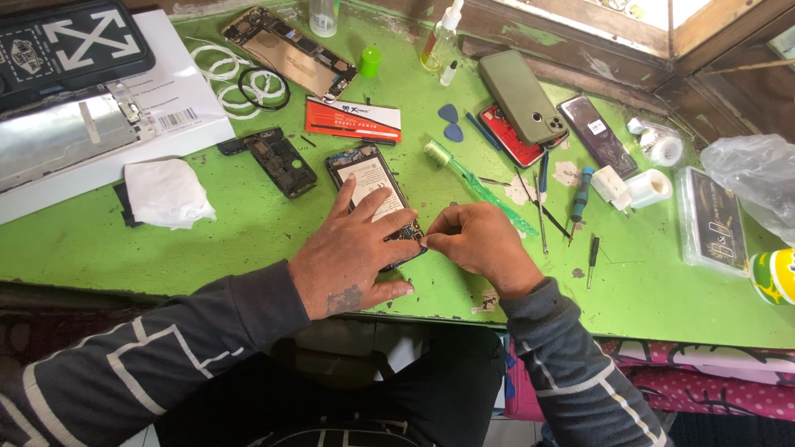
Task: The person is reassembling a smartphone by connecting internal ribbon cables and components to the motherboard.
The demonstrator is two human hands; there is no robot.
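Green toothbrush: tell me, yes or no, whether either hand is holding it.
No: the green toothbrush lies alone on the table, while the left hand and right hand work on the opened phone.

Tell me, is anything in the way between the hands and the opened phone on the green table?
Nothing visible is. The left hand lies flat on the opened black phone with its back cover off, and the right hand pinches at the phone's lower right corner. The green toothbrush lies to the right, apart from both hands.
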